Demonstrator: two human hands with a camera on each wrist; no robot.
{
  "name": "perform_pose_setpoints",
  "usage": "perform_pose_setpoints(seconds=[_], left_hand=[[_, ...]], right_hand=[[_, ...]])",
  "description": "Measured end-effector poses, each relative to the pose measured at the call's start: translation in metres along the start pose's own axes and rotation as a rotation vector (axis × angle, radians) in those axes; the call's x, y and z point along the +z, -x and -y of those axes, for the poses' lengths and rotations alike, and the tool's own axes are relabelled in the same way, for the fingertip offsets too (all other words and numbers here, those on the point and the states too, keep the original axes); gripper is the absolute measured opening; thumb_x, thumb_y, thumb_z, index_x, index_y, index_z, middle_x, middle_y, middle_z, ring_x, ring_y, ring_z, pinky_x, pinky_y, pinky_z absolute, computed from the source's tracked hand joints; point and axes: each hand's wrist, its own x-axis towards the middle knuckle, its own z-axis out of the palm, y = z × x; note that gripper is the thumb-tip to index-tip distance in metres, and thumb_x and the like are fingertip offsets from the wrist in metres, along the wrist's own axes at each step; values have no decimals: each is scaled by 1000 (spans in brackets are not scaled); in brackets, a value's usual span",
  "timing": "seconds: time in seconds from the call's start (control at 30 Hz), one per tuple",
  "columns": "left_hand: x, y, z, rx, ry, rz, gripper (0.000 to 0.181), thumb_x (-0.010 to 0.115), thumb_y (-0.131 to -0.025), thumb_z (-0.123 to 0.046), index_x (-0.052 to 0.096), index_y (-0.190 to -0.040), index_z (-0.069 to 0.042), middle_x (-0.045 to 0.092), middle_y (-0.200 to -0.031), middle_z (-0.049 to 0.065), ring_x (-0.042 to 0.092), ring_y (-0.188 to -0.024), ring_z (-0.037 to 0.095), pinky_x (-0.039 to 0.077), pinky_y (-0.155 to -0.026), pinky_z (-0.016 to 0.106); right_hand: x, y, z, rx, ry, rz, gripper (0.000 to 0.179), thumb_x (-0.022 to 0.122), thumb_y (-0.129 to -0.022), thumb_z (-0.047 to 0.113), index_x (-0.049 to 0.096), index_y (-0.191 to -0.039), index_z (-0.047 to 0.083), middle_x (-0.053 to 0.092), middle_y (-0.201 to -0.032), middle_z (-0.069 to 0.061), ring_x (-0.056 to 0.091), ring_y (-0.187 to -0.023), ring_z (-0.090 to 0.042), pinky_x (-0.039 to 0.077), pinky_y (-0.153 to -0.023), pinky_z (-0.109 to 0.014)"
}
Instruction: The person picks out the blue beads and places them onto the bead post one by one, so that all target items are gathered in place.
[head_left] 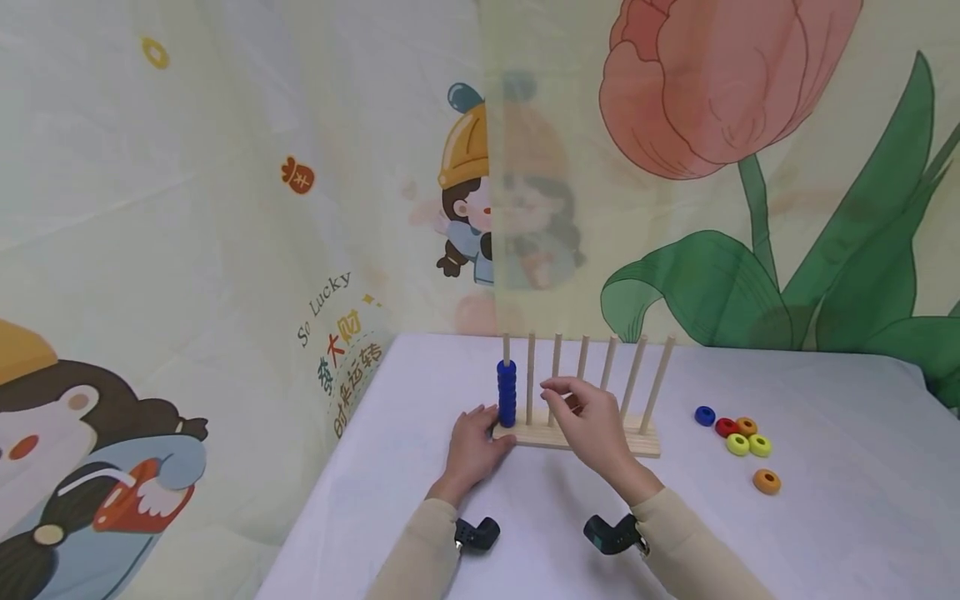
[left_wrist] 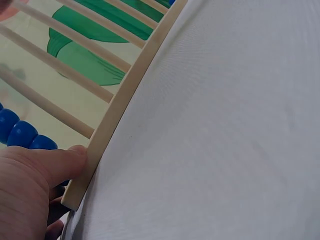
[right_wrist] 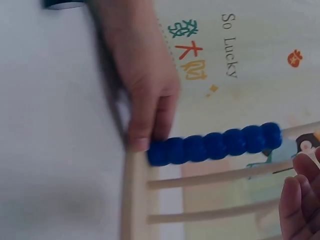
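A wooden peg stand (head_left: 581, 437) with several upright rods is on the white table. Blue beads (head_left: 507, 396) are stacked on its leftmost rod, below the bare tip. My left hand (head_left: 474, 446) grips the left end of the base; in the left wrist view the thumb (left_wrist: 67, 162) lies on the base's near side. My right hand (head_left: 592, 421) is raised in front of the middle rods, fingers loosely bent. The right wrist view has its fingertips (right_wrist: 292, 192) beside the rods, and no bead shows between them.
Loose beads lie on the table right of the stand: a blue bead (head_left: 704, 416), a red bead (head_left: 725, 427), two yellow beads (head_left: 737, 444) and two orange beads, one orange bead (head_left: 767, 481) nearer the front. A printed curtain (head_left: 547, 308) hangs behind the table.
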Motion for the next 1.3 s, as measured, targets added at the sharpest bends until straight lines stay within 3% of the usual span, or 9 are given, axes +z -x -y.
perform_pose_setpoints(seconds=[0.33, 0.6, 0.77, 0.93, 1.3], left_hand=[[1, 1, 1, 41, 2, -14, 52, 76, -83, -23, 62, -126, 3, 64, -127, 18, 50, -129, 38, 26, -114, 58], [2, -1, 1, 32, 14, -4, 52, 74, -84, -23, 61, -128, 2, 63, -129, 16, 48, -131, 37, 24, -116, 56], [3, -1, 2, 46, 10, -17, 50, 74, -84, -22, 62, -127, 1, 63, -128, 16, 49, -130, 38, 25, -115, 57], [1, 0, 2, 38, 9, -17, 51, 74, -84, -22, 62, -127, 1, 63, -129, 16, 48, -130, 38, 24, -115, 57], [2, 0, 2, 39, 15, -16, 51, 75, -83, -21, 62, -127, 2, 63, -128, 17, 49, -130, 38, 24, -115, 57]], right_hand=[[-13, 42, -36, 181, 14, 42, 11, 69, -91, 12, 74, -101, 11, 72, -87, -3, 57, -61, -10, 50, -50, -23], [-30, 65, -53, 300, 12, -55, 13, 64, -94, 11, 73, -101, 4, 73, -88, -6, 61, -65, -21, 51, -53, -21], [-44, 73, -61, 418, 44, -117, 23, 58, -99, 24, 72, -101, 6, 72, -93, -7, 63, -78, -25, 54, -61, -20], [-60, 78, -71, 531, 56, -216, 33, 49, -102, 31, 72, -99, 6, 71, -95, -7, 59, -80, -15, 53, -65, -16], [-100, 77, -98, 610, 183, -280, 41, 44, -102, 42, 68, -113, 10, 68, -108, -6, 56, -79, -16, 48, -62, -11]])
